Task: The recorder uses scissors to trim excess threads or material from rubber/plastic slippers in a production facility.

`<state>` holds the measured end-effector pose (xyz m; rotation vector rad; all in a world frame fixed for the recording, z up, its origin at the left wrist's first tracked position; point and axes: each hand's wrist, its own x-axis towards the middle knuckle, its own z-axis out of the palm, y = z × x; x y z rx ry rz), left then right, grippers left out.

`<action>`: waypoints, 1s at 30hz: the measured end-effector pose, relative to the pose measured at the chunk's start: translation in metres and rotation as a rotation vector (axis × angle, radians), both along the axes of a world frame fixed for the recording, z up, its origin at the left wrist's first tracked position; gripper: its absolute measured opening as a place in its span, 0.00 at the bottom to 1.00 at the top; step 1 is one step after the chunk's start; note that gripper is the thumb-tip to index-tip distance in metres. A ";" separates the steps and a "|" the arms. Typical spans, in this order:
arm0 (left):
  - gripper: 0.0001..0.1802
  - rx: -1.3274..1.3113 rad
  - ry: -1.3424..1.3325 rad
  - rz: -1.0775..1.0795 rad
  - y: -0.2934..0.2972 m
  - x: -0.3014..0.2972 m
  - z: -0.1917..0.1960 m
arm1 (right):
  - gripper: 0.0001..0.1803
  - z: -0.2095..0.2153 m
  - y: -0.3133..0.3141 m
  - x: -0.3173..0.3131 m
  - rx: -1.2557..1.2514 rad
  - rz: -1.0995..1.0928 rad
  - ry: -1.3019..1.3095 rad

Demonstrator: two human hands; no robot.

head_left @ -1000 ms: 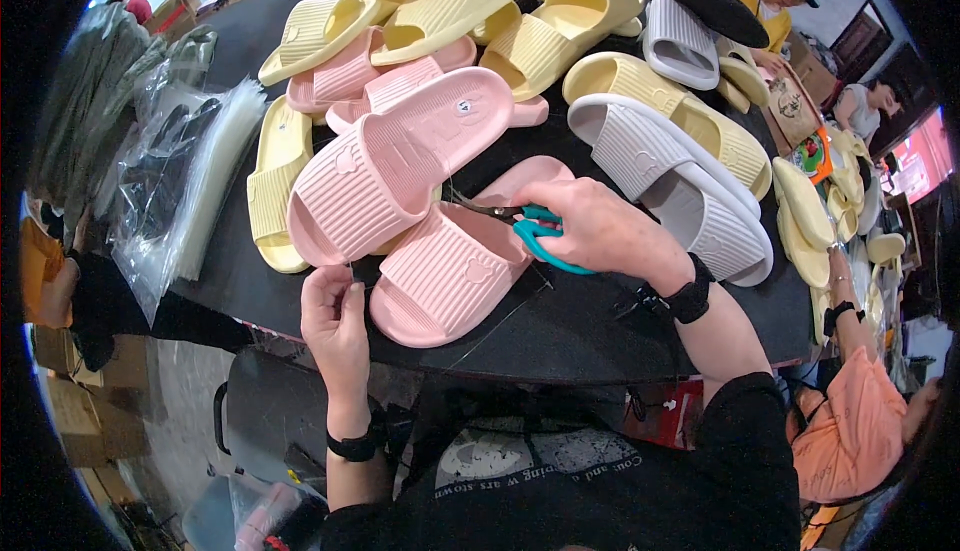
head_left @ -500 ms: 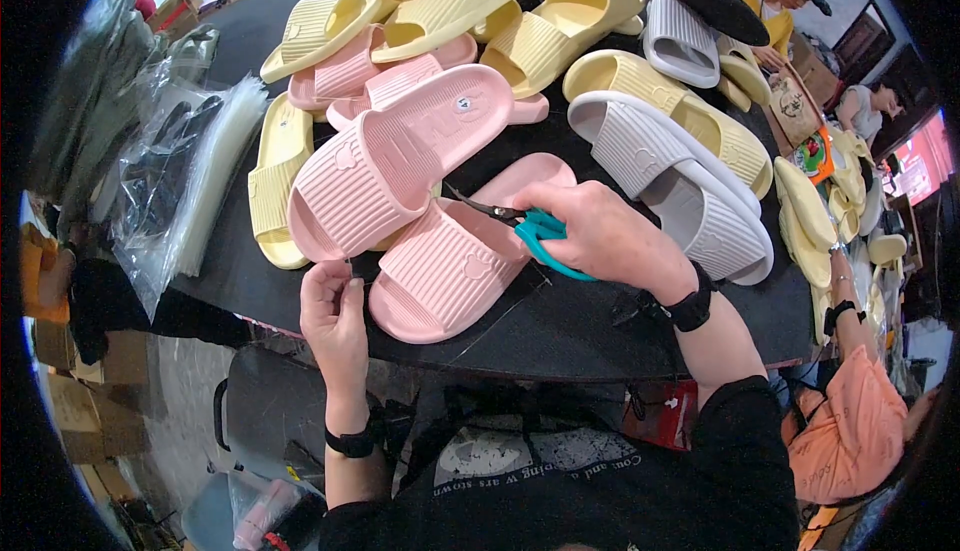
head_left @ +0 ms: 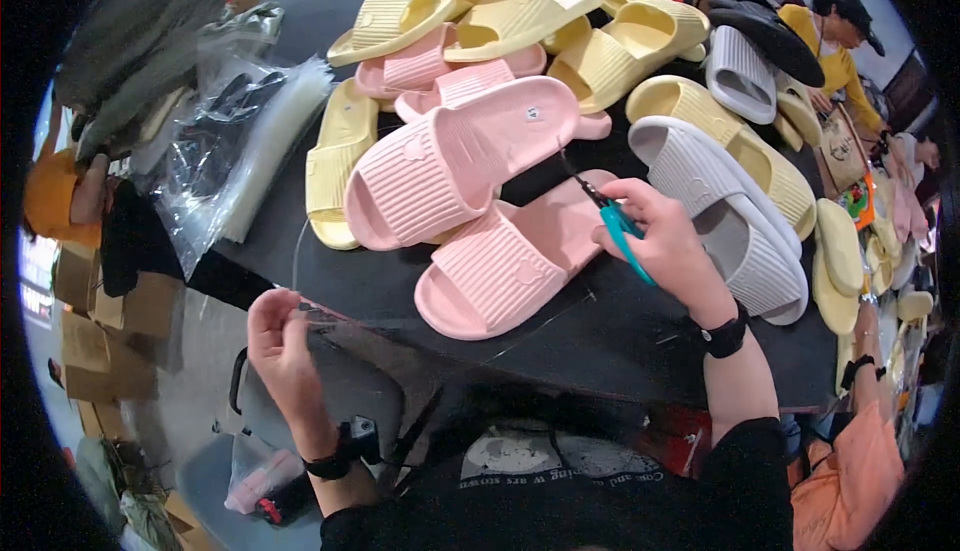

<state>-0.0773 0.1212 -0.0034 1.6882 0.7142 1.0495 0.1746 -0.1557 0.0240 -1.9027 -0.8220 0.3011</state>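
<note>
In the head view, a pair of small teal-handled scissors (head_left: 612, 219) is gripped in the right hand (head_left: 665, 241), the fingers wrapped shut around the handles and the blades pointed up and left above the near pink slipper (head_left: 505, 266). A moment earlier the blades were lower, at the gap between the two pink slippers; they have since been raised clear of it.

The left hand (head_left: 280, 336) has been drawn back off the tabletop's near edge (head_left: 400, 326), where half a second ago it rested against the near slipper's toe. A thin clear strand (head_left: 300, 271) is now pinched between its closed fingertips, and a clear line runs from there toward the table. From this it is judged that the tie joining the pair has been cut and pulled free.

The second pink slipper (head_left: 450, 161) lies partly over the near one, toward the table's middle. Yellow slippers (head_left: 520, 11) are heaped at the far edge, grey slippers (head_left: 730, 211) toward the right edge, and clear plastic bags (head_left: 230, 161) at the left edge.
</note>
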 end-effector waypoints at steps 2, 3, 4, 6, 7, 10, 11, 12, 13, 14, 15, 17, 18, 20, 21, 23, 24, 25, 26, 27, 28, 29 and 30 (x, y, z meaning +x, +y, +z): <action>0.12 0.159 0.071 0.113 0.020 -0.022 -0.002 | 0.20 0.000 0.001 0.001 0.025 0.010 0.063; 0.11 0.205 0.098 0.171 0.021 -0.030 0.002 | 0.21 0.000 0.002 0.001 0.037 0.012 0.124; 0.11 0.211 0.097 0.172 0.024 -0.040 0.003 | 0.21 -0.002 0.002 0.001 0.043 0.014 0.124; 0.11 0.265 0.245 0.184 0.033 -0.057 0.000 | 0.21 -0.010 0.000 0.003 0.039 0.044 0.192; 0.10 0.221 0.241 0.196 0.036 -0.061 -0.004 | 0.21 -0.012 0.000 0.003 0.044 0.038 0.187; 0.11 0.255 0.353 0.204 0.049 -0.077 -0.021 | 0.21 -0.014 0.002 0.001 0.087 0.059 0.194; 0.11 0.253 0.410 0.233 0.053 -0.077 -0.029 | 0.21 -0.013 0.002 0.001 0.064 0.064 0.166; 0.11 0.256 0.405 0.233 0.063 -0.083 -0.047 | 0.21 -0.012 0.001 0.000 0.042 0.070 0.139; 0.11 0.424 0.612 0.248 0.079 -0.095 -0.072 | 0.21 -0.014 0.002 0.000 0.067 0.082 0.137; 0.11 0.592 0.815 0.258 0.088 -0.101 -0.090 | 0.21 -0.016 0.002 0.001 0.071 0.077 0.129; 0.12 0.575 1.020 0.247 0.081 -0.095 -0.092 | 0.21 -0.018 0.002 0.002 0.073 0.088 0.080; 0.13 0.652 0.943 0.257 0.070 -0.080 -0.092 | 0.21 -0.025 0.001 0.005 0.090 0.094 0.042; 0.13 0.719 0.880 0.276 0.064 -0.076 -0.087 | 0.21 -0.025 0.001 0.005 0.091 0.091 0.039; 0.16 0.728 0.818 0.270 0.063 -0.065 -0.073 | 0.21 -0.024 0.001 0.006 0.055 0.104 0.001; 0.17 0.773 0.699 0.280 0.055 -0.051 -0.059 | 0.21 -0.025 0.002 0.006 0.038 0.106 -0.021; 0.18 0.809 0.516 0.263 0.038 -0.023 -0.034 | 0.20 -0.021 0.002 0.003 0.024 0.107 0.010; 0.18 0.808 0.513 0.259 0.026 -0.008 -0.023 | 0.20 -0.020 0.001 0.002 0.009 0.109 0.043; 0.17 0.722 0.485 0.155 0.011 0.006 -0.010 | 0.20 -0.020 0.000 0.002 0.009 0.107 0.040; 0.16 0.635 0.458 0.053 -0.001 0.018 -0.004 | 0.21 -0.023 0.000 0.002 0.015 0.113 0.009; 0.15 0.606 0.439 -0.038 -0.011 0.025 -0.003 | 0.21 -0.024 0.002 0.002 0.023 0.123 -0.023; 0.14 0.575 0.417 -0.130 -0.020 0.032 -0.004 | 0.21 -0.022 0.002 0.001 0.023 0.124 -0.026; 0.12 0.550 0.356 -0.192 -0.029 0.040 -0.007 | 0.21 -0.020 0.003 -0.001 0.034 0.125 0.013; 0.12 0.516 0.329 -0.267 -0.037 0.046 -0.010 | 0.21 -0.020 0.003 -0.003 0.043 0.124 0.056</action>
